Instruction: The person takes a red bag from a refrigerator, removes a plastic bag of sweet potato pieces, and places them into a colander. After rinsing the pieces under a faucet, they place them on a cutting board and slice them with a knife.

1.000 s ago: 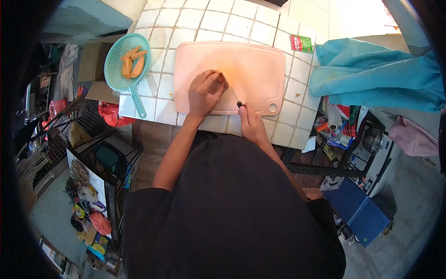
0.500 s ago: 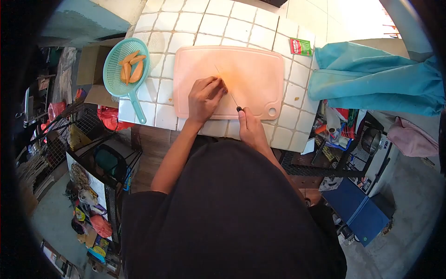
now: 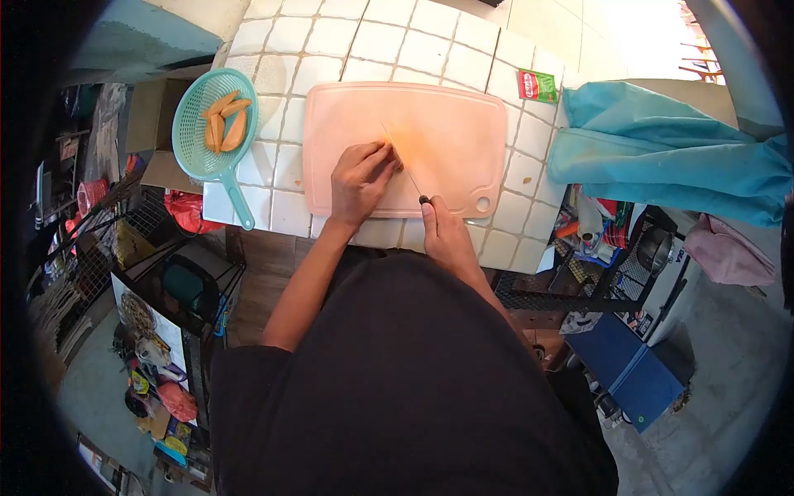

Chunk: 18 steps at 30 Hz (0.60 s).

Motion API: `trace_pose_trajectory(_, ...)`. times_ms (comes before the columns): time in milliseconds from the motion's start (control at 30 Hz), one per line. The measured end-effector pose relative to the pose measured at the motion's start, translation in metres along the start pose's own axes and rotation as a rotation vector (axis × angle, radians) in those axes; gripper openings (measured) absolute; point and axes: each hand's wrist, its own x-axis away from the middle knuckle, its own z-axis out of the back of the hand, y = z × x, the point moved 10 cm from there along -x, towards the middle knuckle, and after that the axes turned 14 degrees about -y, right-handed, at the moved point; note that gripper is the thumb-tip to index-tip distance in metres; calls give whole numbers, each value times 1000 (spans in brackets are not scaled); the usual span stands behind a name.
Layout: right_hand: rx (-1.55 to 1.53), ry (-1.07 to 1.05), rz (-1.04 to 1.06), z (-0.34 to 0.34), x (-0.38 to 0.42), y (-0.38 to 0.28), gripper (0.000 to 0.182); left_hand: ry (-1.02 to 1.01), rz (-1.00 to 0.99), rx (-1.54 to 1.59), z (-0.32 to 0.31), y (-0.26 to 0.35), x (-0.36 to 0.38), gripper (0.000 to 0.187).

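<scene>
A pink cutting board (image 3: pixel 339 112) lies on the white tiled counter, its middle stained orange. My right hand (image 3: pixel 447 236) is closed round the black handle of a knife (image 3: pixel 416 183), whose thin blade points up and left over the board. Beside the blade, my left hand (image 3: pixel 359 183) has its fingers pinched together on a small orange piece, mostly hidden under the fingertips. A green strainer (image 3: pixel 187 107) with a handle stands left of the board and holds several orange wedges (image 3: pixel 235 131).
A red and green packet (image 3: pixel 538 86) lies on the tiled counter (image 3: pixel 331 37) beyond the board's right corner. Blue cloth (image 3: pixel 662 149) covers the counter's right side. A cardboard box (image 3: pixel 147 124) is at the left, and a rack with bottles stands below right.
The view has shifted slightly, so the strainer and board appear a little further left. Both hands keep nearly the same places at the knife, with no other clear change.
</scene>
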Motion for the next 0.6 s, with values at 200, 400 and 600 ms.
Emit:
trace_pose_trajectory(200, 19, -15, 0, -3, -5, 3, 30, -10, 9, 13, 1, 0, -2, 31)
trace_pose_trajectory(400, -11, -15, 12, -6, -18, 9, 30, -8, 8, 14, 2, -3, -5, 29)
trace_pose_trajectory(600, -150, 52, 9, 3, -19, 9, 32, -21, 21, 3, 0, 0, -3, 32)
